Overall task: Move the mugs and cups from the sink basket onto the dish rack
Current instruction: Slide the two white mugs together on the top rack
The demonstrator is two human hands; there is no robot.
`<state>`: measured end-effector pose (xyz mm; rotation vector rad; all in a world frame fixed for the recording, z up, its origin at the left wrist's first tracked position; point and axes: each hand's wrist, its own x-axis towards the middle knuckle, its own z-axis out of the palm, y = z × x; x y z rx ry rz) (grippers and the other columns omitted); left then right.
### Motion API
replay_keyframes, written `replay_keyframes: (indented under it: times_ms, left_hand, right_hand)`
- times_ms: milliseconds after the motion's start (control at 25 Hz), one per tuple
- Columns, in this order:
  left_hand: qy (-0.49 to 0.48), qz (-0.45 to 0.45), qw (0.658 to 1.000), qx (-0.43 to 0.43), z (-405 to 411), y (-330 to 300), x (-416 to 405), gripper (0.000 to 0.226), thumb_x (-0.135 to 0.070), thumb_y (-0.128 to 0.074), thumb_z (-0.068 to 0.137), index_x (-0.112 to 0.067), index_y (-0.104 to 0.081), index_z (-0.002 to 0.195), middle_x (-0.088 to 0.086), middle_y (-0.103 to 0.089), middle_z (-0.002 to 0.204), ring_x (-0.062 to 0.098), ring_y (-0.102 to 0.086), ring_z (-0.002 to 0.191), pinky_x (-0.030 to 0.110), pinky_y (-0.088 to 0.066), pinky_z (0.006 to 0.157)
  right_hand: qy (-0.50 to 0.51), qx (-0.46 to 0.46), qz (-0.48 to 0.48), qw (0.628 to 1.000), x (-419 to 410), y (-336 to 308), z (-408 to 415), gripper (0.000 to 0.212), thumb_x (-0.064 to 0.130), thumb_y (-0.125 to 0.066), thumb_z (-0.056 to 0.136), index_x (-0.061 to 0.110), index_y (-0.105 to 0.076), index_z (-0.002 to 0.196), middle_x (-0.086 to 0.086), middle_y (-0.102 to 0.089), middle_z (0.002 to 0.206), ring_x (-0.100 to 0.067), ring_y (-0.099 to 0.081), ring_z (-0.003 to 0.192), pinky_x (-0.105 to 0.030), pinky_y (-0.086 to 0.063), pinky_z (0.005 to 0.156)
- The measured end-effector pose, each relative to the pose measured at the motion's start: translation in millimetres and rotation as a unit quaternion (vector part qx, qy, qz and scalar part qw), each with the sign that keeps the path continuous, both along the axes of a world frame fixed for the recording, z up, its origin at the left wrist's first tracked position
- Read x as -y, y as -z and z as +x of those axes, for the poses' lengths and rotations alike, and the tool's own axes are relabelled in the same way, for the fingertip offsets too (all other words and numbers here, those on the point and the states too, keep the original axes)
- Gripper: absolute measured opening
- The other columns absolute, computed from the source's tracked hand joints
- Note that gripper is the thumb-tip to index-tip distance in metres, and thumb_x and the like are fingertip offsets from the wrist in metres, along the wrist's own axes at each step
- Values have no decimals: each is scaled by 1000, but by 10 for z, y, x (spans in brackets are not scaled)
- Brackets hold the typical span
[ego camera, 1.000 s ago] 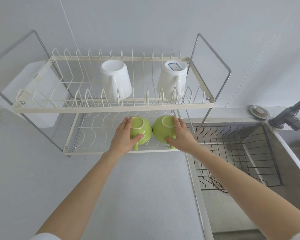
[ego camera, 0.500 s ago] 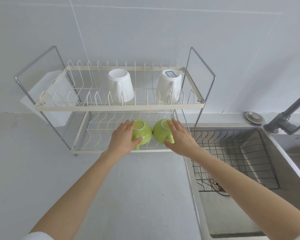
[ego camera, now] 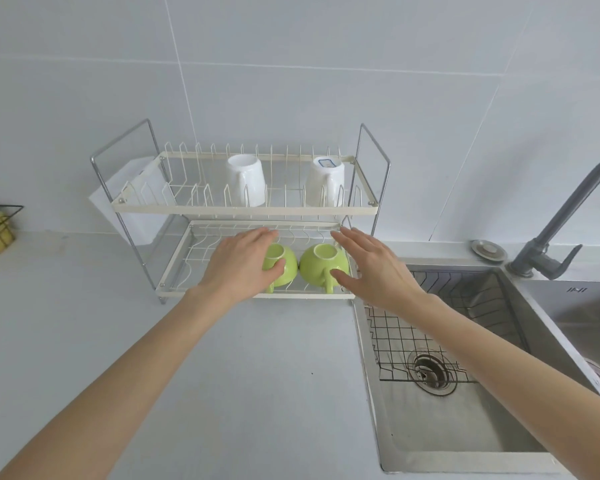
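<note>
Both hands have let go since half a second ago; left hand [ego camera: 238, 263] now spread, thumb just touching left green cup [ego camera: 284, 263]; right hand [ego camera: 371, 268] flat and open, holding nothing, beside right green cup [ego camera: 321, 263]; both cups sit inverted on the lower tier of the dish rack [ego camera: 257, 295]; two white mugs [ego camera: 246, 184] above; sink basket [ego camera: 413, 341] looks empty; task judged essentially complete.

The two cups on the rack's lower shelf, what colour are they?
Both cups, left and right, are light green, upside down; the head view shows this.
</note>
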<state>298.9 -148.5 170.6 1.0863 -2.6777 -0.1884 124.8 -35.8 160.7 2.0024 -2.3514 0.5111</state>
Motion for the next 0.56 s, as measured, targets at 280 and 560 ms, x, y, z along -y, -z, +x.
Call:
replay_keyframes:
  times_ms: [280, 560]
  left_hand:
    - [5, -51, 998, -44, -67, -632, 16, 52, -35, -46, 89, -20, -34, 137, -4, -39, 146, 21, -38, 131, 35, -35, 100]
    - [-7, -55, 998, -18, -244, -945, 478, 54, -34, -45, 90, -18, -30, 139, 0, -34, 148, 23, -34, 134, 40, -34, 104]
  right_hand:
    - [-5, -17, -61, 998, 76, -555, -73, 61, 35, -51, 91, 23, -27, 145, 2, -29, 155, -15, -23, 144, -31, -26, 114]
    - [13, -19, -37, 999, 501, -979, -231, 60, 32, -50, 93, 24, -23, 146, 2, -24, 156, -15, -21, 144, -33, -27, 113]
